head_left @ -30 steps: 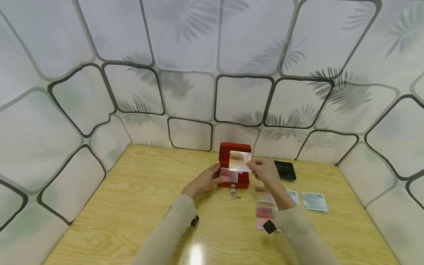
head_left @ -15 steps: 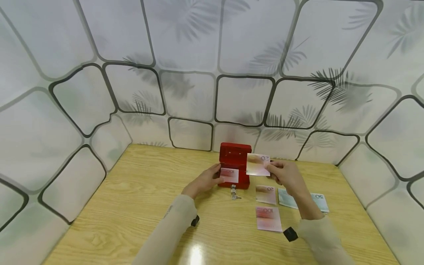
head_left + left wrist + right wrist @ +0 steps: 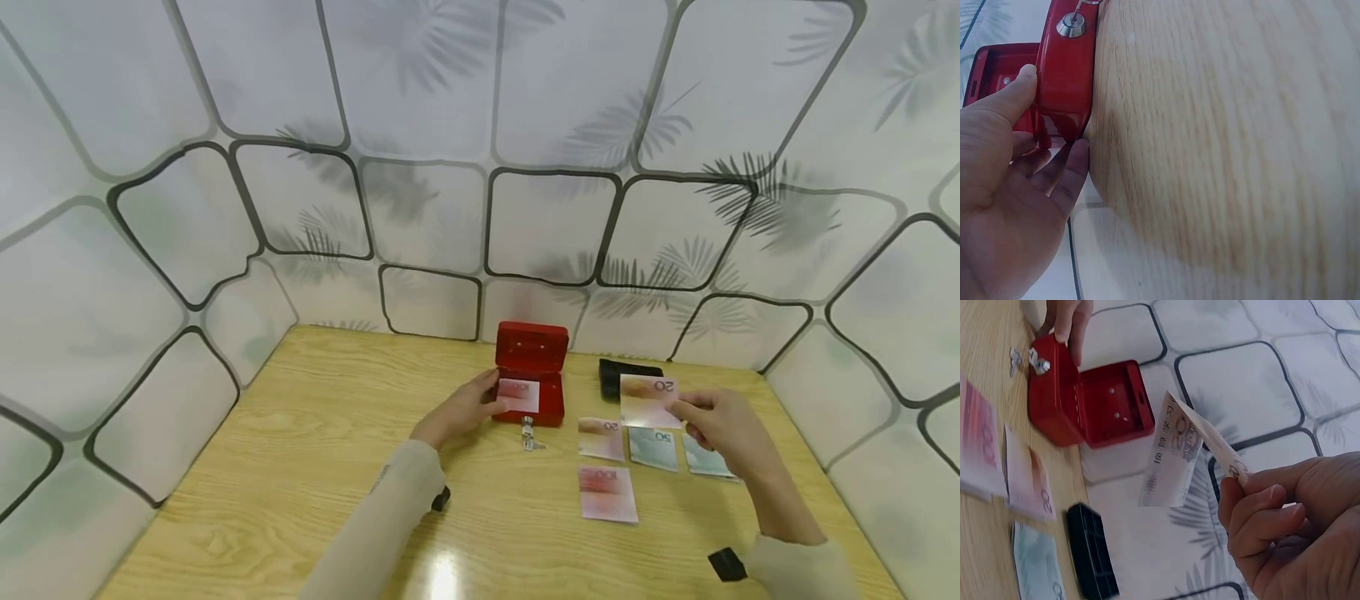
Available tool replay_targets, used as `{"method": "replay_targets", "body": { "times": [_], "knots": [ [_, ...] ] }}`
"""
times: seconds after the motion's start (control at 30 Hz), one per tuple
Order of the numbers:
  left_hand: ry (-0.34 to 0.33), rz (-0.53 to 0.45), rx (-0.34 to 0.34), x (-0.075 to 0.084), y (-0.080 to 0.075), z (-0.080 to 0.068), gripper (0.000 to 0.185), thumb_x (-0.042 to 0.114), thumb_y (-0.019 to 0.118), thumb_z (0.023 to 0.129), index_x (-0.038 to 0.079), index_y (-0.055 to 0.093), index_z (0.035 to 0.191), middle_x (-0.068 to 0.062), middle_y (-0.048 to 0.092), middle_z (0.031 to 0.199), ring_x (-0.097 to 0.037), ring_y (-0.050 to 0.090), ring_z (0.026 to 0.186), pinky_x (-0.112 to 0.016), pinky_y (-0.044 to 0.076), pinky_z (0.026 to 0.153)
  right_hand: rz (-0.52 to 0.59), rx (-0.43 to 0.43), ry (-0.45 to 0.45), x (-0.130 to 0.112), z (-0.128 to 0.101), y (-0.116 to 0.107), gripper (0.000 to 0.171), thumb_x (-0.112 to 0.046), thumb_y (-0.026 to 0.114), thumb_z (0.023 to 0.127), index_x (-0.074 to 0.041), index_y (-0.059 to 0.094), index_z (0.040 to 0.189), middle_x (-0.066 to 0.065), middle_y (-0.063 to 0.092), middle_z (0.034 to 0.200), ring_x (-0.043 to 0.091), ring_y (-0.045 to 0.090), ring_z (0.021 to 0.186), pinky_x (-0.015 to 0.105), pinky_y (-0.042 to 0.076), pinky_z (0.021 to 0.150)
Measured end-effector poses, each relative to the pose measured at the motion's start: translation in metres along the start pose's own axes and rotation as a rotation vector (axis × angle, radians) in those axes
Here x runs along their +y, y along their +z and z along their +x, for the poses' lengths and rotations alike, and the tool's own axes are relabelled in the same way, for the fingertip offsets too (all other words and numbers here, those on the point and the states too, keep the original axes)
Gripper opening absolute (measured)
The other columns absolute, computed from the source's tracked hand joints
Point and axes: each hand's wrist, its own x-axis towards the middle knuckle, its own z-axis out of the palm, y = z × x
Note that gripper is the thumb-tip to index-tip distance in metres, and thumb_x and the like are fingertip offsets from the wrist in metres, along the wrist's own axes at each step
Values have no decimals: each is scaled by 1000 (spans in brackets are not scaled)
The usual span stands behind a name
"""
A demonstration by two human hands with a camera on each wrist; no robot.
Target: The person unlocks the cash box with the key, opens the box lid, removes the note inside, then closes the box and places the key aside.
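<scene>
A red cash box (image 3: 552, 405) stands with its lid raised, a 100 banknote (image 3: 519, 395) lying inside. My left hand (image 3: 465, 407) grips the box's left side; in the left wrist view the thumb (image 3: 1022, 87) is on the rim and the fingers lie along the side wall. Keys (image 3: 529, 443) hang from the front lock. My right hand (image 3: 723, 427) pinches a folded 20 banknote (image 3: 647, 402) by its right edge, held above the table. The right wrist view shows this note's halves (image 3: 1172, 459) spread apart in a V.
To the right of the box lie a 20 banknote (image 3: 600, 440), a 100 banknote (image 3: 607, 497), and 50 banknotes in a left pile (image 3: 652, 450) and a right pile (image 3: 705, 460). A black compartment tray (image 3: 611, 382) sits behind them. A patterned wall (image 3: 435, 300) borders the table's back.
My right hand has carried the 20 banknote rightward from over the cash box to in front of the black tray, above the 50 banknotes. The left hand has stayed on the box.
</scene>
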Motion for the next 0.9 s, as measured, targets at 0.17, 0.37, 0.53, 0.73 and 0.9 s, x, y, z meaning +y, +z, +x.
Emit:
{"method": "replay_targets", "body": {
  "times": [0.17,0.37,0.53,0.73,0.9],
  "knots": [
    [-15,-3,0,2,-1,0,74,34,62,105,10,26,165,-8,21,171,-29,18,157,-48,21,125,-8,7,31,17,-14,-18,26,-14,62,105,11,68,101,-1,50,62,8,41,52,25,39,48],
    [-18,-5,1,3,0,-1,74,34,62,105,11,25,165,-8,20,171,-29,18,157,-48,20,125,-44,-33,114,42,-31,-38,27,-14,60,106,10,70,102,-1,50,62,7,39,52,23,37,48],
    [-21,10,9,1,0,-1,74,36,62,105,12,26,165,-7,21,171,-28,19,156,-47,21,125,-67,-88,189,60,-42,-42,27,-16,61,105,9,71,102,-2,48,61,6,39,53,22,36,49],
    [-2,22,0,2,-1,-1,75,35,62,105,9,25,165,-9,21,171,-29,19,156,-47,21,125,-28,-143,239,82,-50,-35,25,-14,60,104,6,72,95,-4,43,57,6,36,51,22,34,50],
    [-2,0,7,1,0,-1,74,35,62,105,11,25,165,-8,21,171,-29,19,156,-48,22,125,25,-199,224,97,-48,-24,24,-11,61,103,7,73,95,-6,43,56,4,36,50,21,33,48]
  ]
}}
